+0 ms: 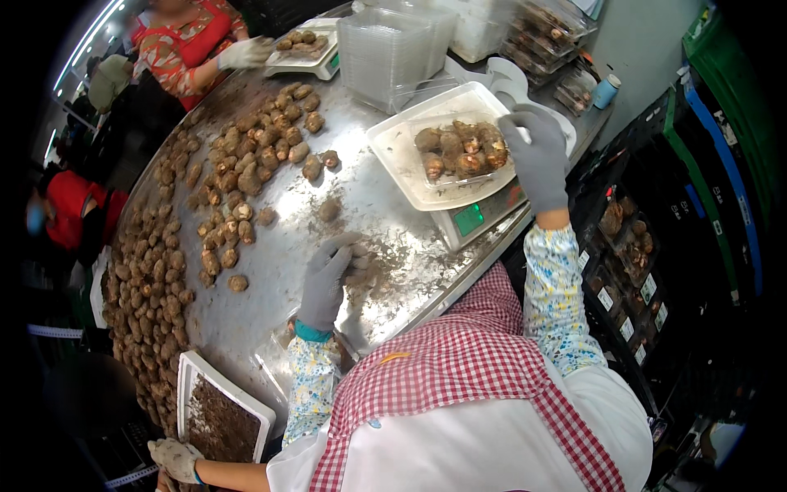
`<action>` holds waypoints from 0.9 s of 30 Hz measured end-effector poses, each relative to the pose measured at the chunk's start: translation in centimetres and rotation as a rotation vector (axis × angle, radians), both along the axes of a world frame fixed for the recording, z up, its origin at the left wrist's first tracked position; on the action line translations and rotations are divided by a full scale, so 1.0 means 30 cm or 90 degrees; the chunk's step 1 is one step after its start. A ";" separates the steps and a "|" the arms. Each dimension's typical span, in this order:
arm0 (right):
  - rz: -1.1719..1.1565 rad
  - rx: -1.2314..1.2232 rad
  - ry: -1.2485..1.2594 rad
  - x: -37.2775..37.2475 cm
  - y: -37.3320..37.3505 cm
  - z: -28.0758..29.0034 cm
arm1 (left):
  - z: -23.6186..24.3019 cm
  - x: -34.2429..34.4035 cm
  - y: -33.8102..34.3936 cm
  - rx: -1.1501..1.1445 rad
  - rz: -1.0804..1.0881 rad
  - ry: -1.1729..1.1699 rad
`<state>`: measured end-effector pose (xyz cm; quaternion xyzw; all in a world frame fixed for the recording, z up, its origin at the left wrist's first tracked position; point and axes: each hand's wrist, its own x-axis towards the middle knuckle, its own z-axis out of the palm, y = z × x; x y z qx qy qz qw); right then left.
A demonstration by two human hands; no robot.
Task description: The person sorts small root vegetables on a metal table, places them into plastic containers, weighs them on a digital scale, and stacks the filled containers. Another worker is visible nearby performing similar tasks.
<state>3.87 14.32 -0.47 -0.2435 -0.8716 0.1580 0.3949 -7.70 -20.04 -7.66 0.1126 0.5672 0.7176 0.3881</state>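
Observation:
My right hand (539,156), in a grey glove, is at the right rim of a white tray (393,138). Its fingers are curled beside a clear plastic box (459,179) of brown taro corms (459,148); what they grip, if anything, is hidden. Box and tray rest on a digital scale (470,220) with a lit green display. Over the metal table, my left hand (326,283), also gloved in grey, has its fingers bent together. A brownish patch shows at its fingertips, too unclear to name. One corm (329,210) lies just beyond that hand.
Loose taro corms (254,152) cover the table's (361,172) left side. Stacked clear boxes (385,57) stand at the back, near a second scale (324,66). Another person's gloved hand (174,459) touches a white soil-filled tray (187,377). A co-worker's gloved hand (246,53) is far left.

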 end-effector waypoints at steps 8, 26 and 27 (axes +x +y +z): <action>-0.031 0.083 -0.420 -0.234 0.116 -0.156 | 0.020 -0.007 -0.044 -0.150 -0.063 0.168; 0.432 -1.124 -0.001 -0.119 -0.492 -0.254 | -0.072 -0.408 0.064 -0.512 0.067 0.667; 0.359 -1.115 -0.047 -0.111 -0.519 -0.224 | -0.099 -0.381 0.098 -0.524 0.037 0.655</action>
